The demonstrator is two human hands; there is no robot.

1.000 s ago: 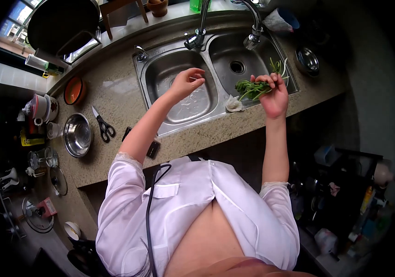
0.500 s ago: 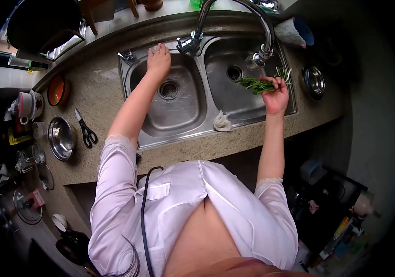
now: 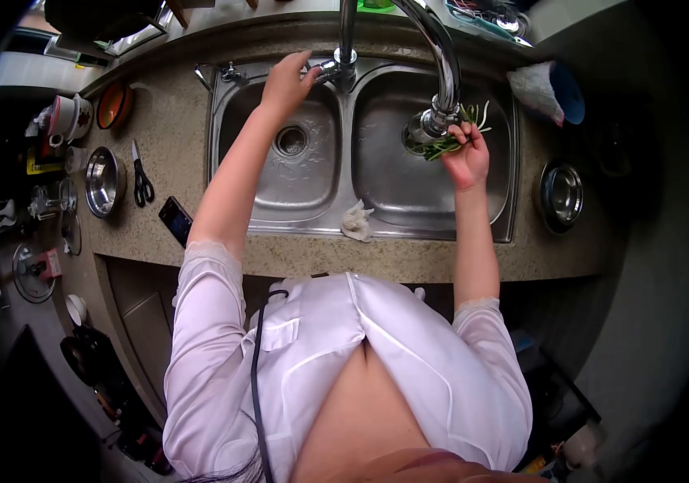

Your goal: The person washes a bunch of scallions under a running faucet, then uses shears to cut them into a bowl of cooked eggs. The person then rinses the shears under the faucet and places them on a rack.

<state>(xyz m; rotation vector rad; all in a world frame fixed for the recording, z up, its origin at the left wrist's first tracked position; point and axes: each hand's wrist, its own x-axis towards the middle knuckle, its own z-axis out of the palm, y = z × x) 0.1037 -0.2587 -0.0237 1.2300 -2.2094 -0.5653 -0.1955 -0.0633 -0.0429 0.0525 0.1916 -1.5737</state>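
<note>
My left hand (image 3: 286, 87) is at the faucet handle (image 3: 325, 71), its thumb and fingers on either side of it. The tall chrome faucet (image 3: 446, 72) curves over the right basin of the steel double sink (image 3: 409, 193). Just beneath its spout, my right hand (image 3: 467, 159) grips a small bunch of leafy greens (image 3: 441, 148). The dark green leaves point left toward the drain, and pale stems stick up past my fingers. A crumpled whitish cloth (image 3: 356, 220) lies on the sink's front rim, between the basins.
Left of the sink are scissors (image 3: 142, 181), a phone (image 3: 175, 219), a steel bowl (image 3: 105, 182) and an orange bowl (image 3: 114, 105). On the right stand another steel bowl (image 3: 561, 196) and a blue container with a whitish cloth-like thing (image 3: 538, 90) at its mouth.
My left hand has moved right from the left basin's back edge onto the faucet handle. My right hand has brought the greens up and left under the spout. The view has shifted, showing the phone.
</note>
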